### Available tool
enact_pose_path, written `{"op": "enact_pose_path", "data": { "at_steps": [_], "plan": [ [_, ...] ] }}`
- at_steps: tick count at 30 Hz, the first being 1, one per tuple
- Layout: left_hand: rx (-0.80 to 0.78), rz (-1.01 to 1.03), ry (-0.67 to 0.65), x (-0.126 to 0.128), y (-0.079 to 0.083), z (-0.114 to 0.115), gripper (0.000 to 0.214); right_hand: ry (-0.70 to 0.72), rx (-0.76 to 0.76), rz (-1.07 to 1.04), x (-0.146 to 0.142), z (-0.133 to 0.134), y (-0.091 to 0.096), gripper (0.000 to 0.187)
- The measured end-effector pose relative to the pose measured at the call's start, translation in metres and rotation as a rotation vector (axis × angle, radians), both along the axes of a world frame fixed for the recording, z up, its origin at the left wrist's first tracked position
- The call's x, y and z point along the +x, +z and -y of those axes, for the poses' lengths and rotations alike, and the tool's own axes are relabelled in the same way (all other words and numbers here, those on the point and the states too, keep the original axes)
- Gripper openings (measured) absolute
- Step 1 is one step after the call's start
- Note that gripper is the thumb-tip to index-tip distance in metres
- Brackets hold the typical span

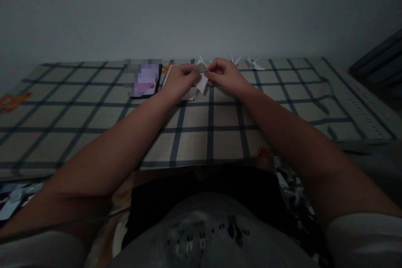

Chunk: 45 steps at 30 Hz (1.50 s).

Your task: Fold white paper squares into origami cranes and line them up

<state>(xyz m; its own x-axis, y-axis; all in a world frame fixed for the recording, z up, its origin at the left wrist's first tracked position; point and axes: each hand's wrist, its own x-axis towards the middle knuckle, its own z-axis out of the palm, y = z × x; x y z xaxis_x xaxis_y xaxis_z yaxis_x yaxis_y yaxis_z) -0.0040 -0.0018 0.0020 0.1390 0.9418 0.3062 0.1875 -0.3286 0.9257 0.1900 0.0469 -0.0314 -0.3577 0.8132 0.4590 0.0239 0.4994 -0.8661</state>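
The left hand point(181, 79) and right hand point(228, 76) are nearly closed, thumbs against fingers, pinching a folded white paper point(202, 83) between them over the checked bench point(194, 115). White sheets point(190, 94) lie beneath the left hand, a phone point(147, 79) to its left; pointed paper shapes point(255, 64) sit just right of the right hand.
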Motion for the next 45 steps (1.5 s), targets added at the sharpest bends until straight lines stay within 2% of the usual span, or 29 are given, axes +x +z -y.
{"op": "enact_pose_path", "data": {
  "at_steps": [3,9,16,20,26,33,37,45],
  "plan": [
    [0.014,-0.059,0.001,-0.001,0.000,0.000,0.011,-0.020,0.008,0.015,0.001,0.000,0.000,0.039],
    [-0.025,0.018,-0.044,-0.001,-0.004,0.000,0.017,-0.027,0.031,0.038,0.002,-0.002,-0.002,0.040],
    [0.017,0.042,-0.105,-0.002,-0.008,-0.006,0.014,-0.018,-0.032,-0.037,-0.004,0.001,0.001,0.043],
    [-0.001,0.087,-0.063,-0.004,-0.012,-0.011,0.018,-0.018,-0.068,-0.043,-0.003,0.007,0.008,0.032],
    [-0.025,0.085,-0.028,-0.004,-0.011,-0.010,0.018,-0.101,0.009,0.027,0.000,0.011,0.012,0.012],
    [0.015,0.093,-0.032,-0.003,-0.014,-0.013,0.019,-0.140,0.018,0.080,0.000,0.014,0.015,0.007],
    [0.052,0.098,-0.020,-0.002,-0.012,-0.011,0.017,-0.095,-0.032,0.026,-0.004,0.012,0.012,0.010],
    [0.059,0.031,0.027,0.000,-0.004,-0.002,0.014,0.034,-0.178,-0.110,-0.007,0.013,0.009,0.036]
  ]
}}
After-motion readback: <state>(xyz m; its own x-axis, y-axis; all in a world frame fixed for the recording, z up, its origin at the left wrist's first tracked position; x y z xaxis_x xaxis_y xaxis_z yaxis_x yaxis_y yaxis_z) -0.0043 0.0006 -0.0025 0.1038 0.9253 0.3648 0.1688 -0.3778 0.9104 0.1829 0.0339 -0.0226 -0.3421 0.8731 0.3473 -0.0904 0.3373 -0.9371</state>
